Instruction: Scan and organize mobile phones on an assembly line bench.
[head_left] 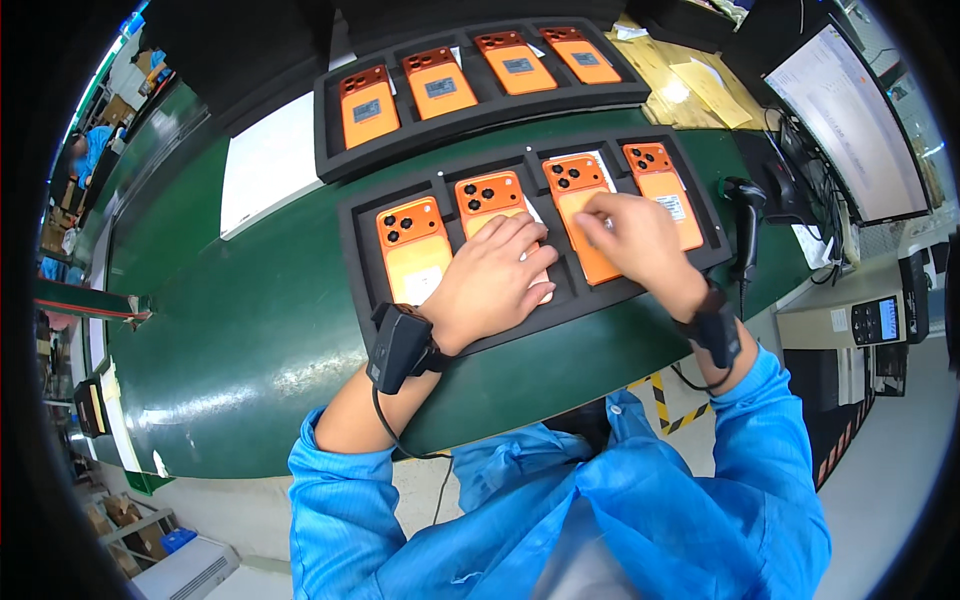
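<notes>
A black foam tray (352, 262) in front of me holds several orange smartphones, lying backs up in their slots. My left hand (493, 278) rests palm down across the second phone (488, 192) from the left, its fingers stretched out over the lower back and covering it. Above the third phone (578, 180), my right hand (634, 238) is closed in a pinch; anything between the fingertips is hidden. The leftmost phone (410, 240) has a pale label beside my left wrist. Right of my right hand, the rightmost phone (655, 178) carries a white printed label.
Behind stands a second black foam tray (480, 122) with several orange phones bearing grey labels. A white board (268, 165) lies left on the green table (230, 340). To the right are a barcode scanner (742, 225), a monitor (850, 125) and a label printer (845, 318).
</notes>
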